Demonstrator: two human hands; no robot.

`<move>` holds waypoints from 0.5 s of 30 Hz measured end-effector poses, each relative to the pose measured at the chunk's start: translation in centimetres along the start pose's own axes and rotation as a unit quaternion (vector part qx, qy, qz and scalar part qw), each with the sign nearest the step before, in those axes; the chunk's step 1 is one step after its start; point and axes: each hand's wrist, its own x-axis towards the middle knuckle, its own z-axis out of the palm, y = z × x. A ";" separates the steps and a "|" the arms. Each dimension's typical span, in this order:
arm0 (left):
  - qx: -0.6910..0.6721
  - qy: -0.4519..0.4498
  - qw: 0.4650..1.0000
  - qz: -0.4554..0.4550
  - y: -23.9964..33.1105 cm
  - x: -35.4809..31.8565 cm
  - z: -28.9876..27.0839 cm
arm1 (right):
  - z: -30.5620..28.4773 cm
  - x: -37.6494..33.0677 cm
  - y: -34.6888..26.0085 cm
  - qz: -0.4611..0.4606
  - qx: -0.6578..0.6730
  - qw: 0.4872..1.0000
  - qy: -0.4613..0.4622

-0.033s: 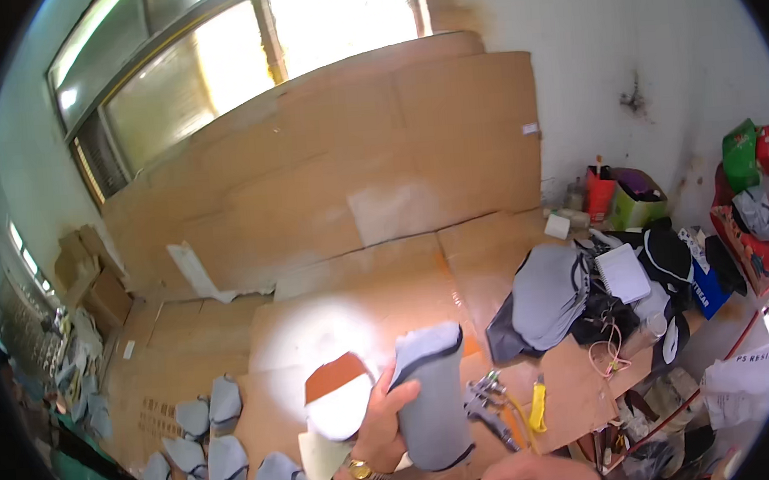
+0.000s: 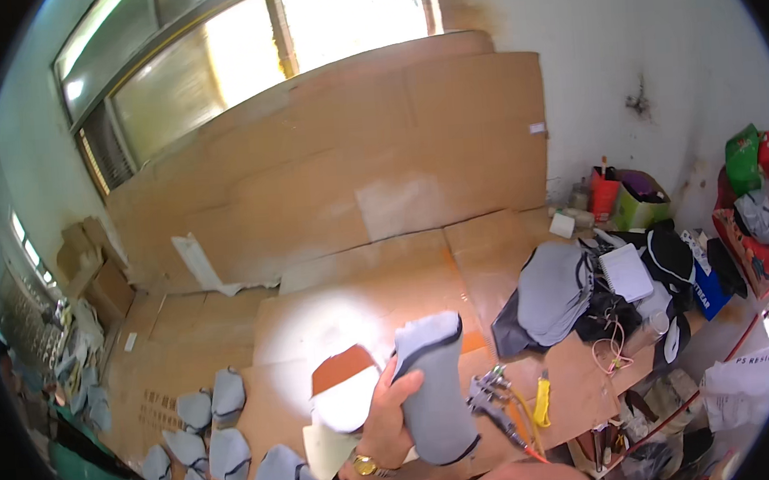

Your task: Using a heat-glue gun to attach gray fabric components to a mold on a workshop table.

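Observation:
My left hand (image 2: 390, 418), with a gold watch at the wrist, grips a long grey fabric piece (image 2: 439, 406) with black edging, thumb across its front. The piece stands tilted over the cardboard-covered table (image 2: 378, 280). At the lower edge lies my right hand (image 2: 531, 479), partly cut off; its fingers cannot be made out well. Behind the left hand sits a white and brown rounded piece (image 2: 347, 403). A metal spray gun (image 2: 489, 391) with a hose rests right of the fabric, beside a yellow utility knife (image 2: 542, 403).
Several small grey cup-shaped fabric pieces (image 2: 228, 456) sit at the lower left. To the right are a stack of grey fabric pieces (image 2: 553, 295), a spiral notebook (image 2: 626, 274) and a clear jar (image 2: 648, 330). Tall cardboard (image 2: 325, 155) lines the back wall.
The view has shifted slightly. The grey fabric piece in my left hand has tilted a little, its lower end swinging right. My right hand has dropped slightly toward the lower edge.

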 end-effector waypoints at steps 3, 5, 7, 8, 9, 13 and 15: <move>-0.048 0.032 0.997 0.046 2.2 -3.7 0.3 | 6.5 6.4 1.8 -0.009 0.320 0.947 0.042; -0.091 -0.023 0.990 0.105 4.2 -6.1 0.1 | 7.0 9.1 2.7 0.036 0.346 0.937 0.018; -0.100 0.011 0.987 0.124 5.8 -7.8 -0.3 | 7.4 11.1 2.5 -0.030 0.361 0.927 0.093; -0.128 -0.008 0.980 0.155 6.2 -8.4 -0.6 | 7.2 11.4 2.0 -0.089 0.443 0.868 0.207; -0.119 0.004 0.976 0.179 6.5 -8.7 -1.1 | 6.8 11.8 1.3 -0.158 0.508 0.788 0.308; -0.170 0.007 0.974 0.150 6.8 -10.1 -4.1 | 5.3 13.8 -1.3 -0.251 0.466 0.763 0.370; -0.161 0.057 0.977 0.130 6.9 -10.1 -5.3 | 4.6 15.7 -2.4 -0.286 0.438 0.769 0.366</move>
